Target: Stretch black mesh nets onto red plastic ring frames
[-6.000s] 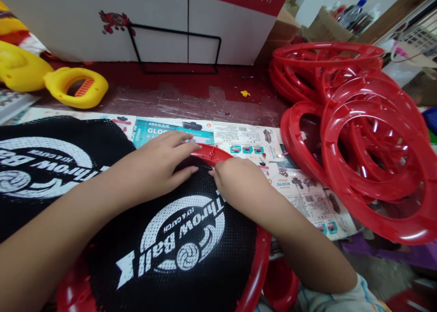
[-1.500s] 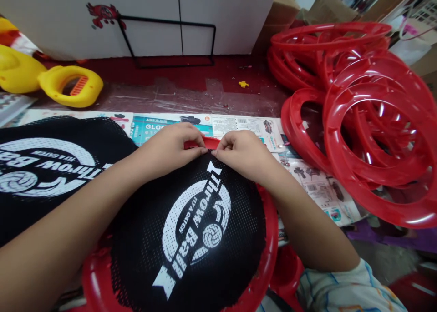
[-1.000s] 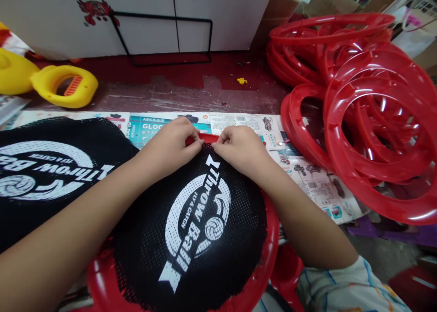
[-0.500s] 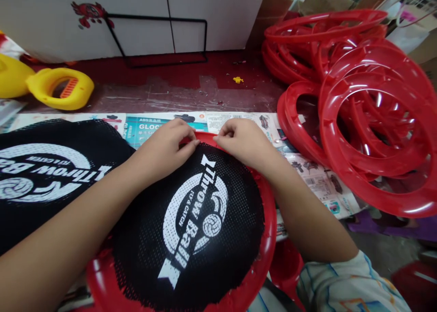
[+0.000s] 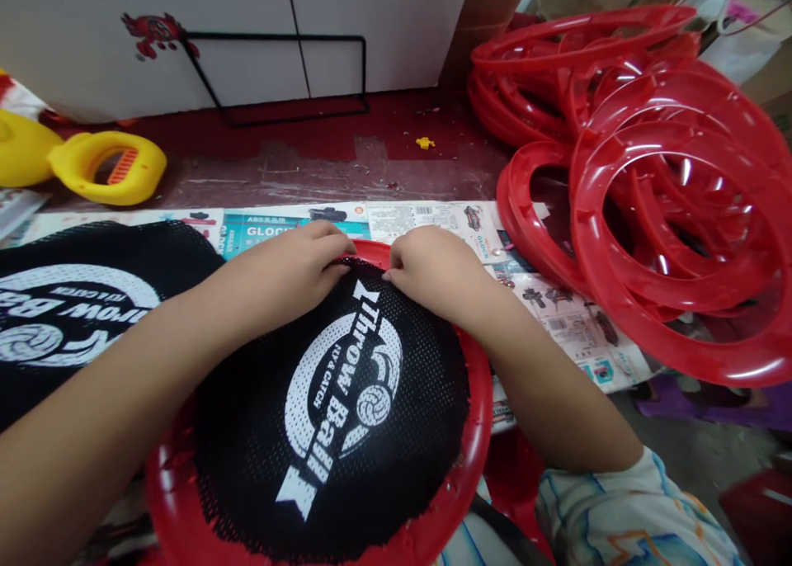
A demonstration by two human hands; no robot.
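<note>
A round black mesh cloth (image 5: 247, 442) printed "Throw Ball" in white lies over a red plastic ring (image 5: 473, 459) in front of me. At the far edge of the ring, my left hand (image 5: 309, 261) pinches the cloth's rim between thumb and fingers. Close to its right, my right hand (image 5: 426, 269) has its fingers curled together on the same cloth edge. A short stretch of mesh edge shows between the two hands. Along the near and right sides, the cloth's frayed edge lies on the ring's inner band. My right fingertips are partly hidden.
More printed black mesh (image 5: 105, 244) lies at the left. Behind it sits a yellow plastic piece with a ring handle (image 5: 145, 174). A heap of red rings (image 5: 674, 302) fills the right. Printed card sheets (image 5: 426, 219) cover the table; a white box (image 5: 247, 71) and black wire frame (image 5: 278, 36) stand behind.
My left fingers have shifted slightly left along the cloth's edge and opened a little wider around it. My right hand stays at the rim. The whole view has shifted slightly.
</note>
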